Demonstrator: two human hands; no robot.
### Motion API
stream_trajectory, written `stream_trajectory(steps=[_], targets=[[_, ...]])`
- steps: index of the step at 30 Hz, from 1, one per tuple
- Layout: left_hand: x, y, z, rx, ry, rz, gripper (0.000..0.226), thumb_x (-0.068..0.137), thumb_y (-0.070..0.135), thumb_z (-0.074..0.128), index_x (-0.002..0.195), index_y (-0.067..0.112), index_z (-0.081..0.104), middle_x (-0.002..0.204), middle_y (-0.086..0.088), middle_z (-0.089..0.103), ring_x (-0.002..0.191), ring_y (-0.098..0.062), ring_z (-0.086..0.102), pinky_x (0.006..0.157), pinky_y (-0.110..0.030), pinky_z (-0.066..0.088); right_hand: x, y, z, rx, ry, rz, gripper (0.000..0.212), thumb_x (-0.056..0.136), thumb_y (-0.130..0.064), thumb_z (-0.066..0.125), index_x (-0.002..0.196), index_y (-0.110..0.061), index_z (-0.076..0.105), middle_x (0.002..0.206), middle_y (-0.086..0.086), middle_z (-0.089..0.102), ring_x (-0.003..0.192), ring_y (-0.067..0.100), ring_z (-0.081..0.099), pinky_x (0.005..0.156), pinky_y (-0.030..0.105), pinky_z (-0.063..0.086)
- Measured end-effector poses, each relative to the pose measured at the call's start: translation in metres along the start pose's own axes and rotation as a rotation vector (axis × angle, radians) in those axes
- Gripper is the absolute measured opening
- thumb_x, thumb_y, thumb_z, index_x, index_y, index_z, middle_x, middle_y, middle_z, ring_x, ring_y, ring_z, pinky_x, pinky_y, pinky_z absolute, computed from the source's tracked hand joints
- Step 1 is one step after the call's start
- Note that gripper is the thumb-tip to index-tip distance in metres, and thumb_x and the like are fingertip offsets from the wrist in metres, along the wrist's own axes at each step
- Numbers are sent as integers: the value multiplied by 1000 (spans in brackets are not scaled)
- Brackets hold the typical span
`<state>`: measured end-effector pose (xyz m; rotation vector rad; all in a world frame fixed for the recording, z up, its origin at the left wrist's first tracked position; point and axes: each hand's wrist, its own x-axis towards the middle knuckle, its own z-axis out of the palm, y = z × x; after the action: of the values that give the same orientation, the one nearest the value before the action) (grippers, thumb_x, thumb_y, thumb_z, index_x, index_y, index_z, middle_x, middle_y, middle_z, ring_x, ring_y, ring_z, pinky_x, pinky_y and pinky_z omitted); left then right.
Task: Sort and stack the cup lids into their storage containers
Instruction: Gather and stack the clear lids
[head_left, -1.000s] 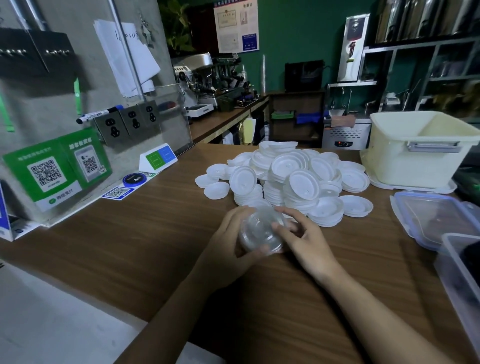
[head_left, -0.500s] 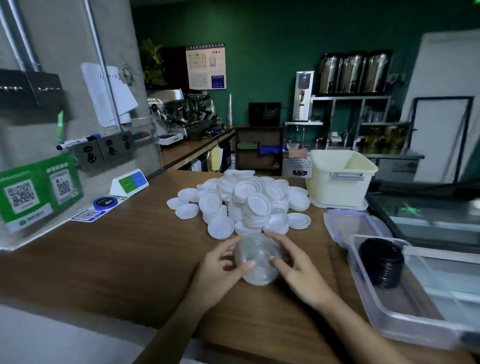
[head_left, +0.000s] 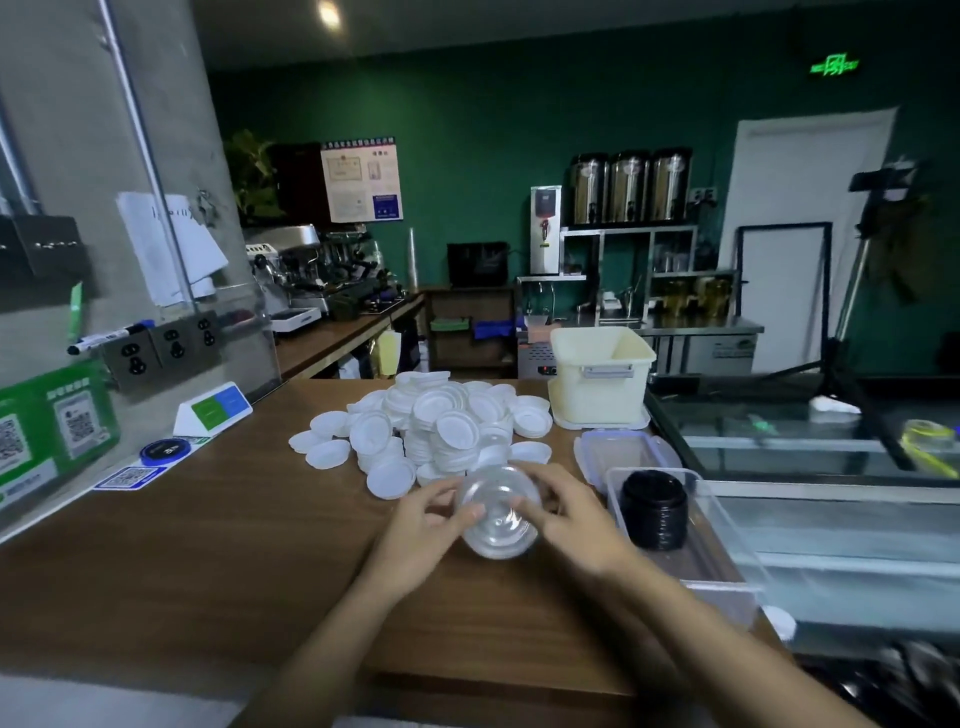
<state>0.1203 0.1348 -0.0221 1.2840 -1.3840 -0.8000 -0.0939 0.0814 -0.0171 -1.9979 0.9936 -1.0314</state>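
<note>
Wooden counter (head_left: 234, 545), green-walled café workroom. The reference point for this report is the heap of white lids (head_left: 441, 426) near the counter's middle.

Item in hand: a short nested stack of clear domed lids (head_left: 498, 512), directly in front of the heap on your side. Whether its base touches the wood cannot be confirmed.

Grip: your left hand (head_left: 421, 530) grips the stack's left flank, with thumb and fingers curled to the rim. Your right hand (head_left: 576, 519) grips the opposite flank the same way. Neither hand is free.

Containers:
- A clear storage box (head_left: 724, 597) stands right of the heap and nearer you. It holds a column of black lids (head_left: 654, 509).
- A cream tub (head_left: 597, 395) stands right of the heap at its far side.
- A blue-clipped box cover (head_left: 623, 452) lies flat just right of the heap.

Which container is meant for the clear lids cannot be determined.

Handling assessment (judgement):
- The clear lids look like thin moulded plastic, so expect them to be very light, springy and smooth.
- A firm squeeze would likely buckle the walls or crease a dome.
- Nested pieces may slip apart if you tilt the stack.
- Take hold at the rim, the stiffest part, on opposite sides as you have it, with light pressure.
- Put a palm under the base when you carry the stack.
- Keep your fingertips off the dome crowns.

Hazard: the heap is loose and close behind your knuckles, so a nudge could send white lids sliding.
</note>
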Motion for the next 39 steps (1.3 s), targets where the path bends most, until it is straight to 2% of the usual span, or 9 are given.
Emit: stream_trajectory(steps=[2, 6, 10, 13, 17, 22, 27, 31, 39], targets=[[7, 20, 15, -28, -72, -60, 20, 90, 31, 80, 109, 25, 77, 103, 5, 78, 98, -16, 75, 86, -40, 64, 3, -5, -30, -32, -30, 47, 33, 93, -44, 76, 124, -37, 69, 120, -8, 68, 107, 4, 67, 100, 30, 53], [24, 45, 62, 7, -181, -116, 53, 89, 42, 79, 101, -8, 66, 86, -8, 58, 78, -16, 64, 81, -36, 65, -11, -4, -92, -45, 27, 151, 27, 91, -39, 80, 115, -33, 71, 108, -4, 73, 101, 19, 72, 92, 39, 59], [34, 65, 114, 114, -261, -100, 52, 85, 52, 80, 114, 9, 72, 94, -5, 74, 84, -18, 74, 78, -31, 64, -36, 5, -145, 5, 43, 284, 30, 88, -29, 84, 112, -17, 71, 100, 12, 70, 86, 28, 72, 88, 51, 61], [34, 74, 142, 334, -238, -12, 53, 81, 62, 78, 117, 23, 71, 103, 2, 75, 95, -10, 69, 74, -21, 50, -50, 14, -170, -81, 83, 310, 18, 87, -29, 85, 102, -24, 75, 101, 14, 76, 89, 34, 74, 85, 56, 62], [29, 73, 164, 411, -268, -3, 34, 84, 52, 79, 94, 20, 72, 76, 6, 65, 75, -9, 61, 67, -24, 43, -60, 20, -179, -246, 73, 339, 25, 89, -31, 83, 107, -15, 76, 99, 7, 74, 87, 27, 72, 86, 48, 62], [27, 72, 166, 516, -246, 26, 35, 82, 47, 78, 84, 13, 71, 63, 7, 60, 59, -7, 52, 58, -27, 38, -56, 16, -174, -535, -47, 321, 49, 94, -42, 76, 134, -15, 66, 125, 4, 70, 108, 20, 64, 93, 31, 50], [29, 72, 163, 668, -329, 67, 45, 75, 44, 78, 88, 1, 72, 81, -13, 73, 66, -15, 61, 60, -34, 47, -51, 16, -167, -643, -182, 300, 38, 94, -41, 76, 123, -17, 70, 119, 3, 70, 102, 19, 64, 88, 28, 48], [31, 71, 165, 736, -342, 63, 41, 70, 51, 77, 83, 13, 73, 82, 0, 72, 79, -16, 68, 76, -44, 60, -47, 18, -164, -739, -226, 308, 32, 96, -38, 72, 119, -17, 72, 114, 6, 71, 105, 24, 65, 93, 37, 55], [35, 70, 170, 988, -467, 49, 41, 79, 58, 73, 87, 18, 76, 120, 3, 45, 115, -17, 49, 92, -38, 51, -38, 9, -150, -864, -411, 361, 36, 99, -31, 66, 131, -15, 64, 123, 8, 69, 110, 27, 65, 89, 35, 52]])
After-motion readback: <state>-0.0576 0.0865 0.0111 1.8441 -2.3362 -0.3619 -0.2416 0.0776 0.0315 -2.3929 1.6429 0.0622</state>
